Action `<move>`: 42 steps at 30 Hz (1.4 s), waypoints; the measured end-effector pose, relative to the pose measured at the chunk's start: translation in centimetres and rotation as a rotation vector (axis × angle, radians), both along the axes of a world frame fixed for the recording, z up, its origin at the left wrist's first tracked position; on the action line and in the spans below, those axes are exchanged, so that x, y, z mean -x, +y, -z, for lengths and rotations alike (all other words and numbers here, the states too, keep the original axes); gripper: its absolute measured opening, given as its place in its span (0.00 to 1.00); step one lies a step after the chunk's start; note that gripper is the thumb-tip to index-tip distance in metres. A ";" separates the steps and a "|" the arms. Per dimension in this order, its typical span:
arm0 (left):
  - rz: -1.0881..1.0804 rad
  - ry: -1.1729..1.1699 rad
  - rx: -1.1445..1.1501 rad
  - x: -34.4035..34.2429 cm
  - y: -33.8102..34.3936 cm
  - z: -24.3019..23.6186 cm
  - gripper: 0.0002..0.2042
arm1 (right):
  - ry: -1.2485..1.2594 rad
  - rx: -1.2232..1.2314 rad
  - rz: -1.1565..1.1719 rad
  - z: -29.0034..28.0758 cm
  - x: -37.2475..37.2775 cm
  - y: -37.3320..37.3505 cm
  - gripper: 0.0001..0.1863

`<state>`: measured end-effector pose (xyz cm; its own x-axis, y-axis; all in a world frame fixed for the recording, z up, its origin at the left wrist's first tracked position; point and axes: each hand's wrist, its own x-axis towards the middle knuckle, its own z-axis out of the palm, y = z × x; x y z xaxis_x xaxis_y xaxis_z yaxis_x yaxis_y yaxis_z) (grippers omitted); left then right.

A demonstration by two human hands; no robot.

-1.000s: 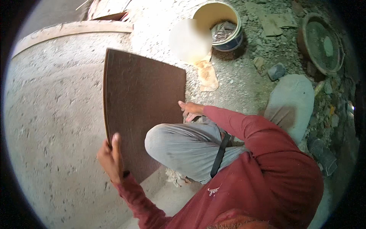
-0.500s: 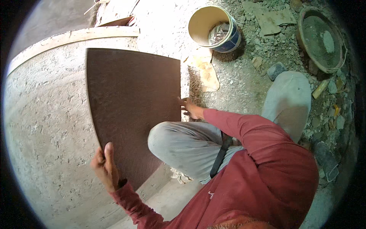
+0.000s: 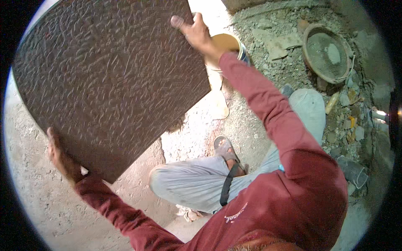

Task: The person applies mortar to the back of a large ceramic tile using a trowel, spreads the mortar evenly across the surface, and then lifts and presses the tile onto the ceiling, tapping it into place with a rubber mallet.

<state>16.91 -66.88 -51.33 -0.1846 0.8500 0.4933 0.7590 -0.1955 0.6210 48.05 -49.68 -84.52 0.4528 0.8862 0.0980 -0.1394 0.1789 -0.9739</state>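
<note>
A large dark brown tile with a rippled, textured face is raised and tilted across the upper left. My left hand grips its lower left edge; most of those fingers are hidden behind the tile. At the upper right edge, my right hand holds on, with the thumb lying on the face and the fingers mostly out of sight. Behind my right wrist stands a cream and blue bucket, partly covered by my arm.
Rough concrete lies beneath the tile's lower left. A round basin of grey mix stands at the far right amid rubble. My sandalled foot and bent knee are close to the tile's lower right.
The tile has been lifted and turned up, showing its textured face. My right hand went up and forward with its edge; my left hand shifted left. The view has moved too.
</note>
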 end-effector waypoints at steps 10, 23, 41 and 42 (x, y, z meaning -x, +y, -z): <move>0.136 -0.912 0.253 -4.2 4.3 23.5 0.17 | -0.484 -0.033 0.308 -2.3 -16.6 -4.1 0.47; -0.069 -1.060 0.566 -2.9 5.5 50.1 0.23 | -0.646 0.580 0.124 9.1 -20.1 -5.9 0.32; -0.010 -0.114 0.634 0.7 8.5 50.1 0.24 | -1.322 0.311 0.100 0.0 -34.0 -13.2 0.20; 0.010 -0.144 0.642 0.8 7.8 50.1 0.25 | -1.190 0.460 0.194 -3.7 -32.8 -17.4 0.21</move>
<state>16.09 -59.07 -101.44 -0.2019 0.9691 -0.1418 0.6596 0.2416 0.7117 80.84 -67.06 -80.83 0.4228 0.8758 0.2328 0.8421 -0.2848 -0.4581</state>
